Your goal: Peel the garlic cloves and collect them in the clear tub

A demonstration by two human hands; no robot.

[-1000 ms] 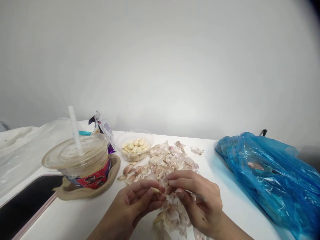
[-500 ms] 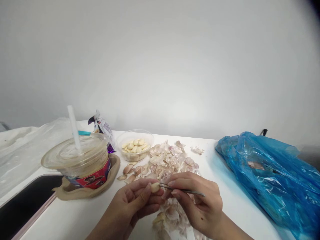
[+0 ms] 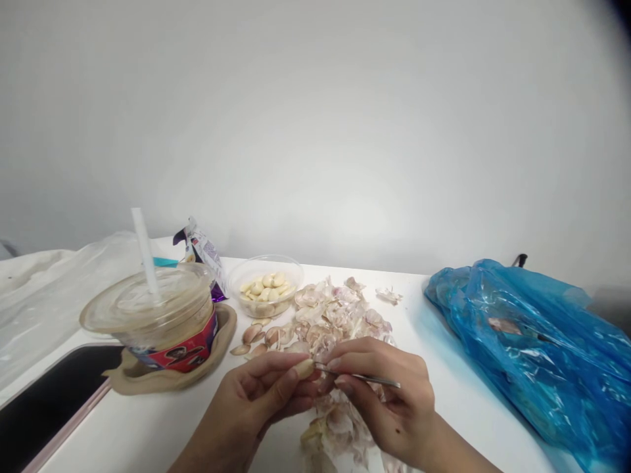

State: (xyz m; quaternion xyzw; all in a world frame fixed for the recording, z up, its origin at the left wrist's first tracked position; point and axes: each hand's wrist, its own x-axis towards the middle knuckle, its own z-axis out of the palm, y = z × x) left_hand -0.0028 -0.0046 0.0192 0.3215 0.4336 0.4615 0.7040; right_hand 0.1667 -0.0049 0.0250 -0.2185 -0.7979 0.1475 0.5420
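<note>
At lower centre, the left hand (image 3: 260, 398) pinches a garlic clove (image 3: 304, 369), apparently steadying its end against the slim metal tool (image 3: 373, 379) the right hand (image 3: 398, 394) grips.

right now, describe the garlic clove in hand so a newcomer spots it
On the white table lies a heap of garlic skins. By it, the left hand pinches a pale garlic clove, facing the thin metal tool in the right hand. Other cloves lie on the table or in the clear bowl; only this one is held.
</note>
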